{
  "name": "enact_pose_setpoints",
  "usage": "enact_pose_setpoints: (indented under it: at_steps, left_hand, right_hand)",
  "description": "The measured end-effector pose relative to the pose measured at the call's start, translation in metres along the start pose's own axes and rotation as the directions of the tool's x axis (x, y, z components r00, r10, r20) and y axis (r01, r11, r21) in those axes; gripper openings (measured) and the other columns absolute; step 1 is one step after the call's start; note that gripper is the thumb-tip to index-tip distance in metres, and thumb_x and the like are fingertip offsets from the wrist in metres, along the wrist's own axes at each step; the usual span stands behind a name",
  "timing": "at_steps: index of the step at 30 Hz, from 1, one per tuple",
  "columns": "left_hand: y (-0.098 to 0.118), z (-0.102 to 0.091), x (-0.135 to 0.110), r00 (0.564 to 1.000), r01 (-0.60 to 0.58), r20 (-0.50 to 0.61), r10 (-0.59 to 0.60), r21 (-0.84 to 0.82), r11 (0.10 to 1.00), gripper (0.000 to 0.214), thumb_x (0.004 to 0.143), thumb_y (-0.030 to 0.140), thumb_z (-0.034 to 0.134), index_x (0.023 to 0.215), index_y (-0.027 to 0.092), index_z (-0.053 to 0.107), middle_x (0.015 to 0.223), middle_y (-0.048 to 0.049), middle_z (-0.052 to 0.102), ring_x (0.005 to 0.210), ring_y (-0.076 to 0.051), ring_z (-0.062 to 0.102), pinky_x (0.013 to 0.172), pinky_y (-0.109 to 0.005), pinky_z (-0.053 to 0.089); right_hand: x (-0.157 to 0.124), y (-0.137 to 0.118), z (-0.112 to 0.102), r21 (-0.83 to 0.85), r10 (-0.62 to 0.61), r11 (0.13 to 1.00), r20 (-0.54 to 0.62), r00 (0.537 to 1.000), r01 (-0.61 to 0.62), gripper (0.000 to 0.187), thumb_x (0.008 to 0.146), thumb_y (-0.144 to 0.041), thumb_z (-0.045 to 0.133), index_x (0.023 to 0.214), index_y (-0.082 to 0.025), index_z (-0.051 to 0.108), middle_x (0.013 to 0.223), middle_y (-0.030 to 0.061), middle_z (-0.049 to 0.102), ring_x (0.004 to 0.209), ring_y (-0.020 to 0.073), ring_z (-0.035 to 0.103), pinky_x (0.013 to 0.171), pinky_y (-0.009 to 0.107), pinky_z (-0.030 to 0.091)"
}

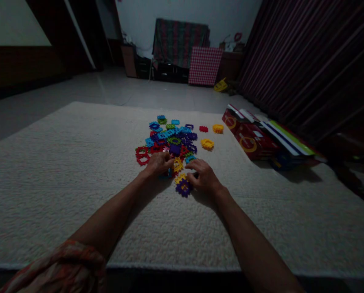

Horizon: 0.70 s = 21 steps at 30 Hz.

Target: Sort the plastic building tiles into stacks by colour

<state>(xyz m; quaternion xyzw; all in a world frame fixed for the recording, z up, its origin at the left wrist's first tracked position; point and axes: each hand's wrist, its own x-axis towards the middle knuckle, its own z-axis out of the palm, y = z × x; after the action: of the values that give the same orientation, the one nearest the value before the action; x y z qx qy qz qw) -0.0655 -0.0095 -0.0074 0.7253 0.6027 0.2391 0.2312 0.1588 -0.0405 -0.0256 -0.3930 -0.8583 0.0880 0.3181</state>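
A heap of colourful toothed plastic building pieces lies on the pale mat, in red, blue, purple, green and yellow. My left hand is at the heap's near edge, its fingers bent and drawn together; what they pinch, if anything, is hidden. Against its fingertips lies a yellow openwork piece. My right hand is just right of the heap, thumb and forefinger parted in a curve. Beside its thumb, a purple toothed piece overlaps a yellow piece. Red ring-shaped pieces lie left of my left hand.
Stacked yellow pieces, another yellow stack and a red piece sit apart, right of the heap. Dark red boxes with books or folders stand at the mat's right. Beyond the mat is tiled floor.
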Motion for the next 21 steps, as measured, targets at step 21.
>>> enact_pose_setpoints:
  at_steps: [21]
  left_hand:
    - [-0.007,0.006,0.005,0.999,-0.019,-0.052,0.006,-0.258,0.966,0.019,0.079,0.034,0.057,0.071,0.018,0.063,0.06,0.0013,0.064,0.05,-0.012,0.057,0.048,-0.021,0.038]
  right_hand:
    - [0.007,-0.011,0.011,-0.087,0.022,0.996,0.098,0.995,-0.014,0.011,0.091,-0.017,0.053,0.091,-0.021,0.063,0.094,0.0075,0.065,0.092,0.0237,0.057,0.084,0.039,0.042]
